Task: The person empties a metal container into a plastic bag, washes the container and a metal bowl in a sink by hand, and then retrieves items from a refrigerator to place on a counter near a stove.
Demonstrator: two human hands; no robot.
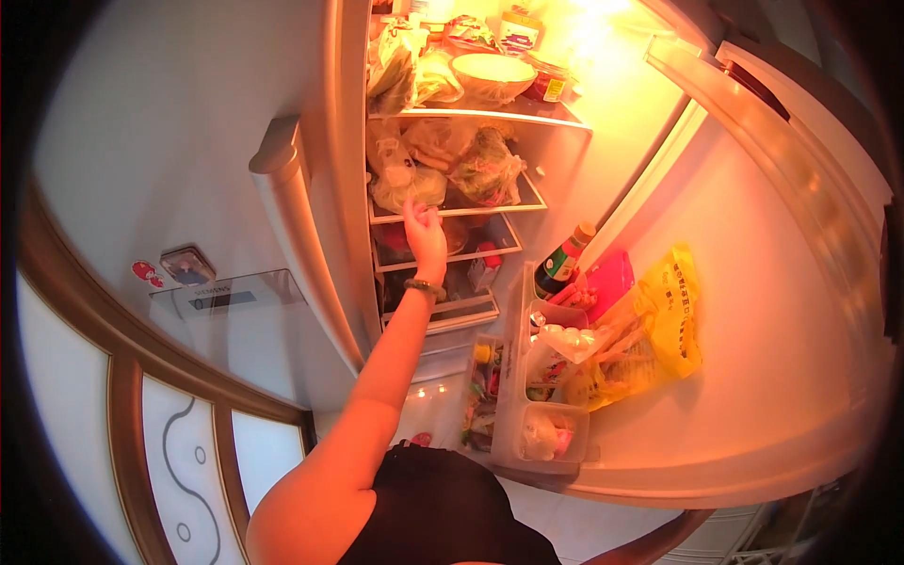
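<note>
My left hand reaches into the open refrigerator, a beaded bracelet on its wrist. Its fingers are partly curled at the front of a knotted, pale plastic bag on the middle shelf. Whether they grip the bag or only touch it, I cannot tell. Beside that bag lies another clear bag with leafy vegetables. My right forearm extends toward the lower edge of the refrigerator door. The door hides my right hand.
The upper shelf holds a bowl, jars and bagged food. Clear drawers sit below. Door bins carry a dark sauce bottle, a yellow bag and packets. At left, a long handle projects from the closed neighbouring door.
</note>
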